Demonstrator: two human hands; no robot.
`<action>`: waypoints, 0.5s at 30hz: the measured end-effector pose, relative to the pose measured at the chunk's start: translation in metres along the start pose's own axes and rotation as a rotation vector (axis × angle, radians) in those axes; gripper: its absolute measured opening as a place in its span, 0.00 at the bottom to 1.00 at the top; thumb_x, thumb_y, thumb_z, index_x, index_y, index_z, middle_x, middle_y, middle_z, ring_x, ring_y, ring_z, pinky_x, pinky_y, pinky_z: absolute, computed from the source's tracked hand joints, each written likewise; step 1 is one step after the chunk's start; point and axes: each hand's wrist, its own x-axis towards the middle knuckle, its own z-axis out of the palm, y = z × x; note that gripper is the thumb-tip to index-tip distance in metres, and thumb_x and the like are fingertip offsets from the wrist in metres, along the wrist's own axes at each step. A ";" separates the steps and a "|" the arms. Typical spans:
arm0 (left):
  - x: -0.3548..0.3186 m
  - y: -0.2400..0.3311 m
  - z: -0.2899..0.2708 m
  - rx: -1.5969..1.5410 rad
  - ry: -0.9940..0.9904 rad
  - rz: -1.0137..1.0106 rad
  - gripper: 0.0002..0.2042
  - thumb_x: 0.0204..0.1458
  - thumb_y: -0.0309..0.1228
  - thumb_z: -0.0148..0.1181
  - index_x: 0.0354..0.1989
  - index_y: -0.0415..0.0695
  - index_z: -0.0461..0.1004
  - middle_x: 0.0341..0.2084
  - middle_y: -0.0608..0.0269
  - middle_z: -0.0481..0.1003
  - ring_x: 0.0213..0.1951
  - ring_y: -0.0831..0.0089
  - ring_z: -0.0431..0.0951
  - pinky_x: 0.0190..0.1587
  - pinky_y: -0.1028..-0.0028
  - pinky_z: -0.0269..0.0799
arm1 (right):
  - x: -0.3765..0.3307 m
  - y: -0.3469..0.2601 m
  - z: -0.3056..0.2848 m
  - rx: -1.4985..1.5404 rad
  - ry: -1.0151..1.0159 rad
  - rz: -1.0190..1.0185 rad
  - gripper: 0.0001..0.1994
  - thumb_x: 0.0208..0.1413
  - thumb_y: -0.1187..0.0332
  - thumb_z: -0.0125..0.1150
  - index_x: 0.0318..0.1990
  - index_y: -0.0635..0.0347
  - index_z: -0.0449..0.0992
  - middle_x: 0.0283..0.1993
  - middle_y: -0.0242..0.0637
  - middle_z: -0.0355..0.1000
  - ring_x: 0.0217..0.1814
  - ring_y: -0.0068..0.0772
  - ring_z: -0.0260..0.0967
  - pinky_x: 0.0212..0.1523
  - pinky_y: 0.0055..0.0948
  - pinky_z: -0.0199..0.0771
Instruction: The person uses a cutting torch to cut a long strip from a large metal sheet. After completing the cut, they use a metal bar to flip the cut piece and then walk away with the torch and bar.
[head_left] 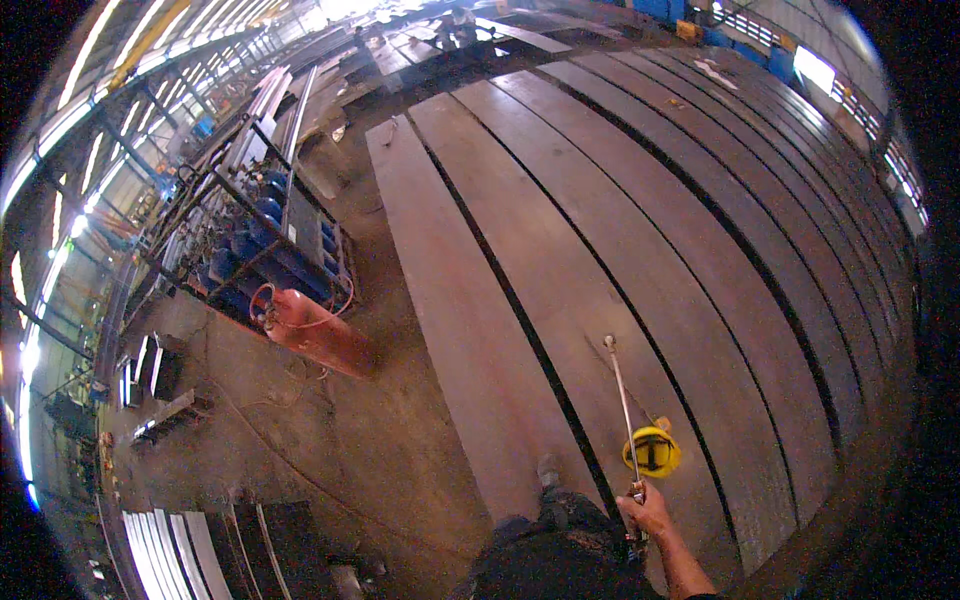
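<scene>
My right hand [652, 512] is closed around the handle of a long metal cutting torch [623, 393]. The torch's thin tubes reach forward from my hand to a small angled head over a steel plate [545, 290]. I see no flame at its tip. Just right of the shaft, a yellow hard hat [672, 455] lies on the plate, its dark inner band showing. My left hand does not show. A shoe of mine [548, 470] stands on the plate at the lower middle.
Long steel plates lie side by side with dark gaps between them. At left stand a red gas cylinder [325, 335] and a metal rack [345, 255] of blue cylinders [268, 262]. A hose [300, 470] crosses the floor. Steel pieces [175, 555] lie lower left. People [460, 28] are far off.
</scene>
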 end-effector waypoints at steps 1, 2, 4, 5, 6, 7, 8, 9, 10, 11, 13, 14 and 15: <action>0.006 0.021 -0.014 -0.021 0.015 0.016 0.37 0.35 0.55 0.70 0.39 0.28 0.77 0.39 0.44 0.78 0.35 0.61 0.82 0.42 0.62 0.77 | 0.019 -0.028 0.005 -0.008 -0.027 -0.017 0.17 0.48 0.59 0.69 0.36 0.58 0.69 0.26 0.28 0.66 0.24 0.20 0.63 0.24 0.24 0.65; 0.015 0.040 -0.034 -0.033 0.033 0.025 0.37 0.35 0.55 0.70 0.39 0.28 0.77 0.39 0.44 0.78 0.35 0.61 0.81 0.42 0.62 0.77 | 0.037 -0.059 0.014 -0.015 -0.054 -0.033 0.16 0.49 0.59 0.68 0.35 0.58 0.69 0.25 0.27 0.66 0.23 0.20 0.62 0.23 0.24 0.65; 0.031 0.077 -0.059 -0.061 0.044 0.049 0.36 0.35 0.55 0.70 0.39 0.28 0.77 0.39 0.44 0.78 0.36 0.60 0.81 0.42 0.62 0.77 | 0.071 -0.101 0.013 -0.045 -0.095 -0.066 0.15 0.51 0.60 0.67 0.34 0.58 0.69 0.24 0.26 0.65 0.22 0.19 0.61 0.21 0.24 0.63; 0.041 0.096 -0.070 -0.072 0.043 0.058 0.36 0.35 0.55 0.70 0.39 0.28 0.77 0.39 0.44 0.78 0.36 0.60 0.81 0.42 0.62 0.77 | 0.090 -0.119 0.011 -0.055 -0.109 -0.083 0.14 0.52 0.60 0.67 0.33 0.57 0.69 0.23 0.26 0.65 0.21 0.18 0.61 0.21 0.24 0.63; 0.053 0.114 -0.085 -0.076 0.045 0.069 0.36 0.35 0.55 0.70 0.39 0.28 0.77 0.39 0.44 0.78 0.36 0.60 0.81 0.42 0.62 0.77 | 0.110 -0.135 0.016 -0.054 -0.121 -0.105 0.13 0.53 0.61 0.66 0.33 0.57 0.69 0.22 0.25 0.64 0.20 0.18 0.60 0.20 0.24 0.62; 0.066 0.131 -0.096 -0.085 0.041 0.077 0.36 0.35 0.55 0.70 0.39 0.28 0.77 0.39 0.44 0.78 0.36 0.60 0.81 0.42 0.62 0.77 | 0.131 -0.150 0.019 -0.066 -0.107 -0.185 0.13 0.54 0.61 0.66 0.32 0.57 0.69 0.20 0.24 0.64 0.19 0.17 0.60 0.18 0.24 0.61; 0.078 0.149 -0.106 -0.089 0.036 0.089 0.36 0.35 0.55 0.70 0.39 0.29 0.77 0.39 0.44 0.78 0.36 0.60 0.81 0.42 0.62 0.77 | 0.149 -0.168 0.021 -0.089 -0.114 -0.185 0.13 0.54 0.61 0.66 0.32 0.57 0.69 0.20 0.24 0.64 0.20 0.17 0.60 0.19 0.24 0.61; 0.094 0.164 -0.119 -0.087 0.030 0.096 0.36 0.35 0.55 0.70 0.39 0.29 0.77 0.39 0.44 0.78 0.36 0.60 0.81 0.42 0.62 0.77 | 0.163 -0.195 0.027 -0.105 -0.118 -0.185 0.13 0.53 0.60 0.67 0.32 0.57 0.69 0.21 0.25 0.64 0.20 0.17 0.61 0.19 0.24 0.61; 0.111 0.180 -0.134 -0.085 0.027 0.107 0.36 0.35 0.55 0.70 0.39 0.29 0.77 0.39 0.45 0.78 0.36 0.60 0.81 0.42 0.62 0.77 | 0.179 -0.221 0.033 -0.122 -0.121 -0.186 0.13 0.53 0.60 0.67 0.33 0.57 0.70 0.21 0.25 0.65 0.20 0.18 0.61 0.19 0.24 0.62; 0.129 0.196 -0.150 -0.080 0.021 0.117 0.36 0.35 0.55 0.70 0.39 0.29 0.77 0.39 0.45 0.78 0.36 0.60 0.81 0.41 0.62 0.77 | 0.197 -0.242 0.037 -0.229 -0.117 -0.140 0.25 0.48 0.47 0.69 0.38 0.60 0.73 0.29 0.31 0.71 0.30 0.24 0.65 0.33 0.30 0.70; 0.163 0.227 -0.187 -0.062 0.016 0.136 0.36 0.35 0.55 0.70 0.39 0.29 0.77 0.39 0.45 0.78 0.37 0.60 0.81 0.41 0.62 0.77 | 0.218 -0.317 0.060 -0.254 -0.066 -0.216 0.25 0.47 0.46 0.70 0.38 0.60 0.73 0.28 0.31 0.71 0.30 0.25 0.65 0.33 0.30 0.70; 0.177 0.243 -0.206 -0.048 0.011 0.149 0.36 0.35 0.55 0.70 0.39 0.29 0.77 0.39 0.45 0.78 0.37 0.60 0.81 0.41 0.62 0.77 | 0.226 -0.346 0.071 -0.271 -0.040 -0.247 0.26 0.47 0.46 0.70 0.38 0.60 0.72 0.28 0.31 0.71 0.30 0.25 0.65 0.33 0.30 0.69; 0.191 0.264 -0.226 -0.036 0.004 0.172 0.35 0.35 0.55 0.70 0.39 0.29 0.77 0.39 0.45 0.78 0.37 0.60 0.81 0.41 0.62 0.77 | 0.242 -0.360 0.081 -0.286 0.012 -0.334 0.22 0.48 0.50 0.70 0.36 0.59 0.71 0.26 0.30 0.69 0.26 0.23 0.63 0.28 0.27 0.67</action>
